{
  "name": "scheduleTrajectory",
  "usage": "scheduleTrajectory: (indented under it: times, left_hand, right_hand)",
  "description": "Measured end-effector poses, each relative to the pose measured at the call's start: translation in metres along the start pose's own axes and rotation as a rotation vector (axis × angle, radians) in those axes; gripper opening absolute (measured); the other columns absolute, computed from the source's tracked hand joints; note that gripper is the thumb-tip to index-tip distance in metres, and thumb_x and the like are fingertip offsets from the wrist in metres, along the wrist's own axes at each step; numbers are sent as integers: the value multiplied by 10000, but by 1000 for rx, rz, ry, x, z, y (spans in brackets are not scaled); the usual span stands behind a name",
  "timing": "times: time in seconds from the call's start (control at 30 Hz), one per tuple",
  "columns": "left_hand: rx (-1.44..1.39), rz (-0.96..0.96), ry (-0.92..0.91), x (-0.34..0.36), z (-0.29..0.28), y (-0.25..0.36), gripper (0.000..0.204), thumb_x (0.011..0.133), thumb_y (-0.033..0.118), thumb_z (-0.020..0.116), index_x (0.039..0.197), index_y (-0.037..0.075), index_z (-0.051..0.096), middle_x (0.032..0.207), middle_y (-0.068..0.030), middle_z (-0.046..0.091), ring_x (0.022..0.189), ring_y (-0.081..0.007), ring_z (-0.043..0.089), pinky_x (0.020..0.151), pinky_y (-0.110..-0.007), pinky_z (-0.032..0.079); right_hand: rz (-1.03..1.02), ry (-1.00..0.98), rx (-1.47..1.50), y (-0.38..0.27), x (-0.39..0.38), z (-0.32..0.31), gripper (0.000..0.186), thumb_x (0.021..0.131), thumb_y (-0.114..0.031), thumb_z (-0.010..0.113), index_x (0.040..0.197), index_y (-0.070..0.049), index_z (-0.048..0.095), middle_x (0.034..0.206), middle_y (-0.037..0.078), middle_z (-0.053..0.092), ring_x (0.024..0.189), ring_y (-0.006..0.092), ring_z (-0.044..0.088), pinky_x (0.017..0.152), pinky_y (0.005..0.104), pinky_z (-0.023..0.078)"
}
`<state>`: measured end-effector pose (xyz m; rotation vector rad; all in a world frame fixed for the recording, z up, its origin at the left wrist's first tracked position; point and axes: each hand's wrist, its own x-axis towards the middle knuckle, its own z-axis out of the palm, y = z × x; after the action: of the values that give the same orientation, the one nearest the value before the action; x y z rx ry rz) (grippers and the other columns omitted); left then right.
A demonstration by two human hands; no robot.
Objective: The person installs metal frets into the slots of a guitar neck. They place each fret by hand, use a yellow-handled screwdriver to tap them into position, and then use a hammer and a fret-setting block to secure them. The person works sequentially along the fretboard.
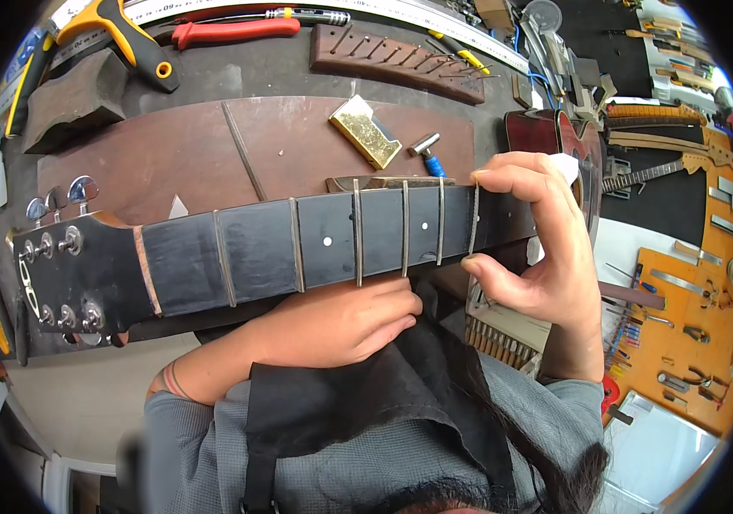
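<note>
A guitar neck (328, 240) with a dark fretboard and white dot inlays lies across in front of me, its black headstock (67, 274) with metal tuners at the left. Several frets cross the board, and some ends stick out past its edges. My right hand (546, 236) spans the board near its right part, thumb and fingertips at the two ends of a fret wire (474, 221). Below the near edge of the neck, my left hand (354, 317) is closed with its fingers curled together; what is in them, if anything, is hidden.
Behind the neck are a brass-coloured block (366, 133), a small blue-handled hammer (428, 154) and a wooden holder (392, 60) with thin metal pieces standing in it. A red-handled tool (234, 31) and a yellow-and-black-handled tool (135, 47) lie farther back. Tools hang on a wooden board (666, 343) at right.
</note>
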<state>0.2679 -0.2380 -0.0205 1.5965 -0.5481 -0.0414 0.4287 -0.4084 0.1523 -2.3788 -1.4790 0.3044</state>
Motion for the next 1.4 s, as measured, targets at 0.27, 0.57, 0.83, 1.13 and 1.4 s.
scheduleTrajectory:
  times: [0.27, 0.57, 0.83, 1.13, 1.4]
  left_hand:
    - [-179, -26, -57, -3, -3, 1, 145, 1109, 134, 658, 1184, 9, 660, 1105, -160, 631, 1037, -370, 672, 889, -469, 529]
    - [-203, -36, -51, -5, 1, -3, 167, 1117, 159, 658, 1224, 33, 681, 1120, -140, 650, 1046, -356, 686, 903, -457, 543]
    - [-220, -53, -31, -6, 4, -3, 180, 1113, 170, 675, 1232, 39, 712, 1115, -125, 674, 1044, -335, 706, 895, -443, 558]
    - [-258, -46, -40, -7, 5, -4, 193, 1122, 158, 666, 1248, 16, 705, 1122, -140, 668, 1059, -339, 697, 920, -438, 552]
    - [-308, -42, -57, -8, 6, -6, 194, 1130, 135, 652, 1265, 1, 687, 1125, -148, 653, 1064, -342, 692, 920, -442, 544]
  right_hand:
    - [16, -12, -28, -4, 1, -1, 743, 668, -92, 955, 1353, -17, 679, 1277, 185, 707, 1162, 398, 697, 994, 463, 573]
    - [17, -27, -35, -5, 2, -1, 740, 670, -93, 953, 1351, -9, 677, 1271, 192, 707, 1162, 401, 699, 994, 465, 572]
    - [31, -29, -32, -5, 2, 0, 739, 674, -92, 947, 1357, -10, 678, 1271, 190, 703, 1169, 402, 695, 1002, 468, 568]
    - [48, -40, -36, -5, 1, 0, 743, 681, -110, 947, 1369, -10, 682, 1277, 192, 697, 1175, 401, 692, 1007, 468, 564]
    - [56, -47, -33, -6, 1, 0, 736, 694, -117, 945, 1374, -12, 683, 1281, 197, 694, 1181, 404, 690, 1007, 471, 564]
